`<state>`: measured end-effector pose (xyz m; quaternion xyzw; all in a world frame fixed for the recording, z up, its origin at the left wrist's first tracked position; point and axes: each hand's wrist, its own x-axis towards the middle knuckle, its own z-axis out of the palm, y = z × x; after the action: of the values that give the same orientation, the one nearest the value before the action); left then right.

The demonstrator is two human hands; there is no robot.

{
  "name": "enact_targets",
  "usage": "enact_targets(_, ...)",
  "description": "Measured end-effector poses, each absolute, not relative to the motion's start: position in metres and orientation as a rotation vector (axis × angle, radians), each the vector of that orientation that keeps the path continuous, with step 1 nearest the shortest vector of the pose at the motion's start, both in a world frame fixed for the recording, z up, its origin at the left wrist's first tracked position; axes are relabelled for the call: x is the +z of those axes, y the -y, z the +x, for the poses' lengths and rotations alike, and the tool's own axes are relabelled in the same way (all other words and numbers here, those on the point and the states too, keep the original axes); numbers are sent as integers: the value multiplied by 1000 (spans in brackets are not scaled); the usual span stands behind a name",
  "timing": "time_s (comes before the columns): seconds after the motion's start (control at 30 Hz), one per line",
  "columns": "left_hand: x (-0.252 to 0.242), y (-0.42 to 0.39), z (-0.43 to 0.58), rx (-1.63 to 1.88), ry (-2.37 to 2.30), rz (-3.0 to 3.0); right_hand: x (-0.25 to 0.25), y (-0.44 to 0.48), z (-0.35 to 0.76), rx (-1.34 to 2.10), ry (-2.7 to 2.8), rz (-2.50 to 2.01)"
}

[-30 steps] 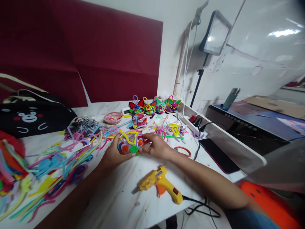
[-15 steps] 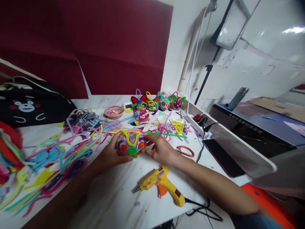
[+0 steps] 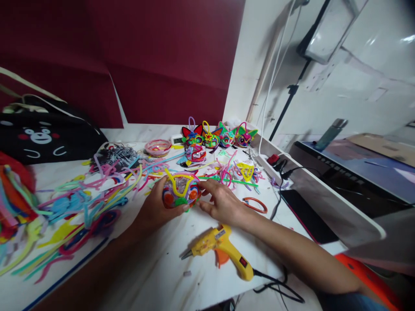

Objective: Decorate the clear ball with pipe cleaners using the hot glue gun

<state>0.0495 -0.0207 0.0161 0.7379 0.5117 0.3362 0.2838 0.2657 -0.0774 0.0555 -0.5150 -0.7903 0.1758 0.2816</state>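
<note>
My left hand [image 3: 154, 207] is wrapped round a small round pipe-cleaner craft piece [image 3: 180, 191] with a yellow loop, orange discs and a green disc on its front. It holds the piece just above the white table [image 3: 162, 268]. My right hand [image 3: 223, 202] touches the right side of the piece with its fingertips, fingers bent and pressed to it. A yellow hot glue gun [image 3: 221, 249] lies on the table just in front of my right wrist, nozzle to the left.
Loose coloured pipe cleaners [image 3: 74, 207] cover the table's left. Several finished cat-face pieces [image 3: 220, 137] stand at the back, with a pink dish [image 3: 158, 147] beside them. A black bear-print bag [image 3: 42, 136] sits far left. Cables and a power strip [image 3: 275, 166] run along the right edge.
The view has shifted and tilted slightly. Both hands stay on the craft piece, which has been raised and turned a little. The glue gun has not moved.
</note>
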Motion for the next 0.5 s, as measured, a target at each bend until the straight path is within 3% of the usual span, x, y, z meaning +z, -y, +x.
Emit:
enact_targets(0.2,18,22,53,939,-1353,1976,61,82,262,112,2115,-1100)
enact_targets(0.5,14,21,52,982,-1311,2007,63,59,253,-53,2354,-839)
